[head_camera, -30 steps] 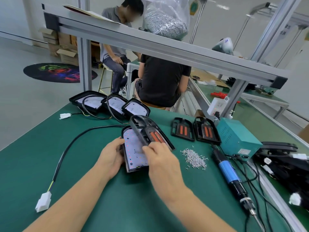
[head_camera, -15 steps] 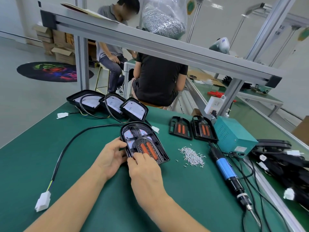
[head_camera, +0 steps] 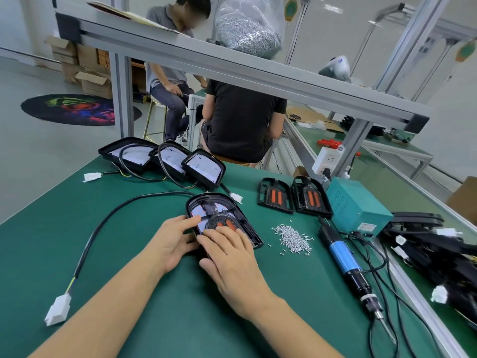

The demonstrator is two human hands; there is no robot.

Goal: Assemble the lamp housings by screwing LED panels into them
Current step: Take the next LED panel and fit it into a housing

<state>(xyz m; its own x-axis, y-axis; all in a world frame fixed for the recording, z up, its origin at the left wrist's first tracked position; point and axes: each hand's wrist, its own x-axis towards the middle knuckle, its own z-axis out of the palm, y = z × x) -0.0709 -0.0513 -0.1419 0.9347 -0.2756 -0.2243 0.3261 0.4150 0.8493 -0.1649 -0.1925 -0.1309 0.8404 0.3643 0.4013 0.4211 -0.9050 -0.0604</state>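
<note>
While glossy black arch-shaped lamp housing (head_camera: pixel 224 221) lies flat on green felt-like table (head_camera: pixel 129 254), left hand (head_camera: pixel 172 239) steadies rim, right hand (head_camera: pixel 229 257) presses, fingers straight; loose silvery screws (head_camera: pixel 291 237) nearby.

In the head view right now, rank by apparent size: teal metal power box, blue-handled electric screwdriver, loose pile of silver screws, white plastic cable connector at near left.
1. teal metal power box
2. blue-handled electric screwdriver
3. loose pile of silver screws
4. white plastic cable connector; nearness inflates it, so 3 versus 4 is unsure.
</note>
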